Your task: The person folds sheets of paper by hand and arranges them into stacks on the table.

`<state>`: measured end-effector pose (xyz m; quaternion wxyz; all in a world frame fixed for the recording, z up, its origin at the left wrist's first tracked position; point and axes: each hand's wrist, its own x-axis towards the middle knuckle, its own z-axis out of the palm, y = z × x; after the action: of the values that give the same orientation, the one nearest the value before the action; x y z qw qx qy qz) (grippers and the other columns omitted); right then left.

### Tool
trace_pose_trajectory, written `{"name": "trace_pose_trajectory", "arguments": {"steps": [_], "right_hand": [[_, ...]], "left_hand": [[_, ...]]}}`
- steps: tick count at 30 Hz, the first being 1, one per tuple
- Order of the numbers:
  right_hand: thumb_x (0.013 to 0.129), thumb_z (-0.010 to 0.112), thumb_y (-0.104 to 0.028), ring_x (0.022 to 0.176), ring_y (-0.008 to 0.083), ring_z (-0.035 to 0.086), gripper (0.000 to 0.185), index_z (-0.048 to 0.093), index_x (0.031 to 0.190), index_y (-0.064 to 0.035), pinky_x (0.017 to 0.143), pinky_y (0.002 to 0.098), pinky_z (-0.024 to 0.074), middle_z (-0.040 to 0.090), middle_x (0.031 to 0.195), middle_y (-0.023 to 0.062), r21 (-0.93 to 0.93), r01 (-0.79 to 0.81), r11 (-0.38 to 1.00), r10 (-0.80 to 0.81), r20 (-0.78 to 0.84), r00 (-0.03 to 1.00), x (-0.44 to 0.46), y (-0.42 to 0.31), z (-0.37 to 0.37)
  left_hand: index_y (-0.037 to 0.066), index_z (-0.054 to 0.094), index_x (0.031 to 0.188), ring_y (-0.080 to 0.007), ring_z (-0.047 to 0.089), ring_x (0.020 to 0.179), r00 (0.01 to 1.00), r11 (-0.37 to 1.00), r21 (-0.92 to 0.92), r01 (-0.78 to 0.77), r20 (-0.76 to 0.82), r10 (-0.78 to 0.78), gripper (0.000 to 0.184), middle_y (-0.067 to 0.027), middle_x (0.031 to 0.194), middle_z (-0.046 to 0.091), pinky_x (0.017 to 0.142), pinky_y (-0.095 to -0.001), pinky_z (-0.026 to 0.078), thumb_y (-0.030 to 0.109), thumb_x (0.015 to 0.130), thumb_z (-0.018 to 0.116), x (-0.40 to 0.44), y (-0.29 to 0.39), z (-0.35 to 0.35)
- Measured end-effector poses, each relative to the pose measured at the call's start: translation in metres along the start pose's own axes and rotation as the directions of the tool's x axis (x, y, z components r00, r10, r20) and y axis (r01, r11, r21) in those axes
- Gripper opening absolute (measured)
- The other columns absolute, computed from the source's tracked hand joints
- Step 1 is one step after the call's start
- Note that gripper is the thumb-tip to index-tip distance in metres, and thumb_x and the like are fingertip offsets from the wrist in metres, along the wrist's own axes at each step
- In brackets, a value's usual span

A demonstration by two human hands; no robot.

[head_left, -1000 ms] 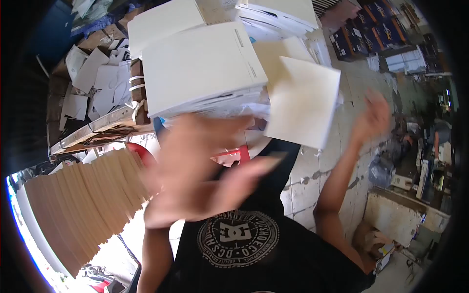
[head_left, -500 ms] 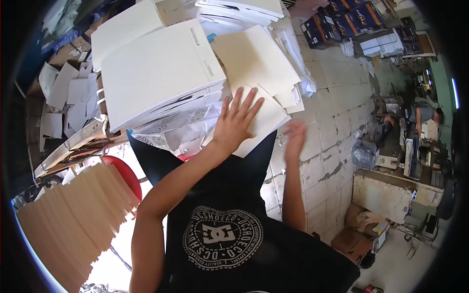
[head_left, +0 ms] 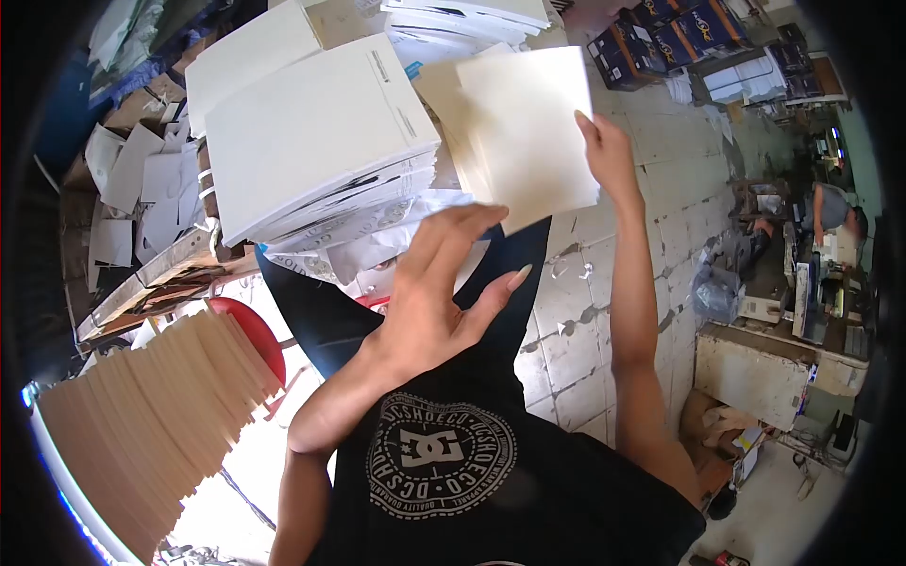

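My right hand (head_left: 612, 156) pinches the right edge of a cream sheet (head_left: 533, 137), thumb on its upper face. The sheet is raised and tilted above other cream sheets (head_left: 439, 90), which it partly covers. My left hand (head_left: 439, 283) is open, thumb spread away from the fingers, just below the sheet's lower left corner. Its fingertips come close to that corner; I cannot tell whether they touch. Left of the sheet stands a tall stack of white printed booklets (head_left: 316, 132) on printed wrapping paper (head_left: 359, 236).
More white stacks (head_left: 462, 24) lie behind. At lower left is a large block of stacked tan-edged paper (head_left: 151, 415) beside a red stool (head_left: 250, 340). Paper scraps (head_left: 132, 170) fill a bin at left. Dark boxes (head_left: 670, 42) stand on the tiled floor (head_left: 651, 245). A person (head_left: 830, 212) sits far right.
My left hand has lifted off the sheets and drawn back toward my body. My right hand has moved up and taken the right edge of a cream sheet, which is now raised.
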<state>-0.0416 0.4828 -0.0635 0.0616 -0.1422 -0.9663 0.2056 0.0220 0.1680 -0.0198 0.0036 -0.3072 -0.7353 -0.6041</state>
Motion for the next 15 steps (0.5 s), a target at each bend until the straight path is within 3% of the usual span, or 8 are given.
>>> {"name": "trace_pose_trajectory", "arguments": {"steps": [2,4,6,7,9,11,14,15], "right_hand": [[0.097,0.055,-0.021,0.075,0.0352,0.062,0.026,0.064,0.101,0.0033,0.072,0.0355,0.0488,0.067,0.088,0.0169,-0.19,0.291,0.938,-0.34,-0.325,0.882,0.025,0.018,0.022],[0.097,0.055,-0.019,0.081,0.0316,0.066,0.026,0.064,0.106,0.0036,0.073,0.0365,0.0493,0.068,0.094,0.0194,-0.226,0.437,0.871,-0.491,-0.445,0.749,0.019,0.004,0.002],[0.097,0.051,-0.013,0.08,0.0319,0.065,0.02,0.066,0.099,-0.0005,0.074,0.0374,0.0497,0.068,0.088,0.0178,0.128,0.013,0.992,0.013,-0.198,0.98,-0.031,-0.058,-0.053],[0.092,0.056,-0.008,0.071,0.0298,0.064,0.013,0.066,0.092,-0.0016,0.07,0.0379,0.0478,0.067,0.079,0.0136,0.002,0.048,0.999,-0.048,-0.087,0.995,-0.054,-0.072,-0.076],[0.083,0.063,-0.006,0.065,0.0276,0.062,0.005,0.067,0.084,-0.0042,0.067,0.0385,0.0457,0.065,0.073,0.0089,-0.093,0.535,0.84,-0.541,-0.07,0.838,-0.099,-0.077,-0.092],[0.074,0.072,-0.008,0.063,0.0236,0.062,0.006,0.066,0.074,-0.006,0.064,0.0363,0.0436,0.066,0.071,0.0045,0.076,0.64,0.765,-0.642,0.176,0.746,-0.127,-0.107,-0.1],[0.071,0.075,-0.008,0.061,0.0228,0.062,0.009,0.068,0.076,-0.0055,0.062,0.0354,0.0437,0.066,0.071,0.006,0.14,0.478,0.867,-0.498,0.268,0.825,-0.153,-0.097,-0.107],[0.072,0.075,-0.006,0.062,0.0211,0.062,0.009,0.068,0.077,-0.0043,0.062,0.0342,0.0445,0.066,0.072,0.0064,0.176,0.39,0.904,-0.425,0.272,0.863,-0.157,-0.086,-0.108]], "left_hand": [[-0.001,0.057,0.12,-0.0343,0.06,0.104,1.0,0.999,0.044,-0.01,0.024,0.009,0.047,-0.0187,0.116,0.061,0.087,-0.0394,0.049,0.004,0.077,0.074,-0.009,-0.005,-0.002],[-0.002,0.059,0.117,-0.0353,0.059,0.107,0.999,0.993,0.113,-0.034,-0.006,0.035,0.049,-0.0186,0.114,0.062,0.088,-0.0426,0.048,0.008,0.073,0.079,-0.018,0.001,-0.012],[-0.002,0.06,0.116,-0.0372,0.058,0.108,0.995,0.972,0.218,-0.09,-0.019,0.096,0.052,-0.0179,0.115,0.062,0.089,-0.0448,0.048,0.011,0.071,0.082,-0.022,0.016,-0.028],[0.0,0.061,0.115,-0.0397,0.055,0.112,0.985,0.947,0.288,-0.145,-0.044,0.165,0.058,-0.0163,0.115,0.062,0.089,-0.0476,0.048,0.02,0.066,0.085,-0.018,0.03,-0.031],[0.004,0.064,0.112,-0.0357,0.054,0.113,0.949,0.844,0.477,-0.246,-0.06,0.311,0.052,-0.0099,0.117,0.063,0.092,-0.0468,0.045,0.029,0.07,0.08,-0.008,0.055,-0.021],[0.009,0.066,0.109,-0.0265,0.056,0.109,0.955,0.777,0.559,-0.288,0.103,0.279,0.041,-0.005,0.114,0.063,0.09,-0.0432,0.044,0.029,0.074,0.073,0.001,0.065,-0.009],[0.008,0.068,0.093,-0.0174,0.063,0.082,0.893,0.937,0.275,-0.216,0.443,0.077,0.021,-0.0028,0.089,0.068,0.075,-0.036,0.041,0.023,0.079,0.072,-0.003,0.019,-0.007],[0.008,0.068,0.086,-0.0183,0.063,0.07,0.942,0.944,0.275,-0.182,0.323,0.087,0.014,-0.0027,0.077,0.068,0.073,-0.035,0.04,0.02,0.081,0.073,-0.01,0.006,-0.007]]}}
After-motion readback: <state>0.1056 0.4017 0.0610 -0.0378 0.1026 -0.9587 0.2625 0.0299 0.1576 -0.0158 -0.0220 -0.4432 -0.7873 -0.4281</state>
